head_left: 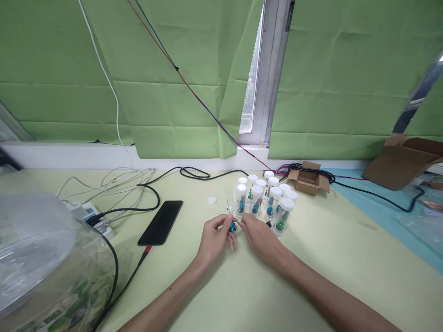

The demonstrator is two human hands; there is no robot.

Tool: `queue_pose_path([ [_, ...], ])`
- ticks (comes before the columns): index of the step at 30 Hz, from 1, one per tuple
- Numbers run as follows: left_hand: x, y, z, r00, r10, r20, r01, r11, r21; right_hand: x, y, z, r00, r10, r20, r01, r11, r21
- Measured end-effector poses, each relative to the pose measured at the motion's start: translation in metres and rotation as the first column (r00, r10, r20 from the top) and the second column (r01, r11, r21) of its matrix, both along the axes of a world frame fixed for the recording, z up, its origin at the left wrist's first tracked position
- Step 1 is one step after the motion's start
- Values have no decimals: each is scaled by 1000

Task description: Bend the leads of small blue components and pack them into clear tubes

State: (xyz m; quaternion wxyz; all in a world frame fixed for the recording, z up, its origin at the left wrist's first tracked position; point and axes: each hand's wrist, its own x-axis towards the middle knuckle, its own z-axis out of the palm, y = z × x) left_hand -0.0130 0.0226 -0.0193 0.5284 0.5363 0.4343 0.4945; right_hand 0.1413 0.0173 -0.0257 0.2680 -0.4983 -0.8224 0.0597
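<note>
My left hand [217, 235] pinches a small blue part [232, 227] between thumb and fingers; a whitish piece and a thin wire-like tip stick up from it. Close on its right is my right hand [258, 233], fingers bent together with the tips near the blue part. Whatever those tips hold is too small to make out. Just beyond both hands stand several clear tubes [255, 203] with white caps and blue or green pieces inside. A loose white cap [212, 200] lies to the left of them. Beside my right hand is a tiny black piece [269, 224].
A black phone [161, 222] with a cable lies left of my hands. Further left are a power strip [93, 216] and a large clear plastic container [38, 249]. Behind the tubes sits a small open carton [308, 180] with black cable; a bigger cardboard box [394, 161] stands far right.
</note>
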Motion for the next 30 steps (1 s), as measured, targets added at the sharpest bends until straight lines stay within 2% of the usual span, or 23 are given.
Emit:
queue_pose_path([
  [4,4,-4,0,999,-13,29,14,999,-52,0,3,-6,937,36,-347,-54,998,-41],
  [8,7,-7,-2,996,-58,64,64,993,-97,-5,1,-9,776,36,-630,-203,960,-195],
  [12,6,-7,-4,989,-121,88,129,987,-98,-9,-1,-12,598,2,-802,-382,880,-283],
  [15,6,-8,-4,986,-140,87,148,984,-95,-11,-1,-14,542,-22,-840,-425,855,-296],
  [18,6,-9,-3,986,-149,79,156,983,-94,-10,0,-14,555,-27,-831,-411,860,-302],
  [22,6,-8,-3,985,-154,77,162,982,-99,-9,0,-14,612,-14,-791,-364,883,-297],
  [30,8,-9,-8,981,-168,99,184,967,-175,-5,1,-11,806,70,-587,-235,949,-209],
])
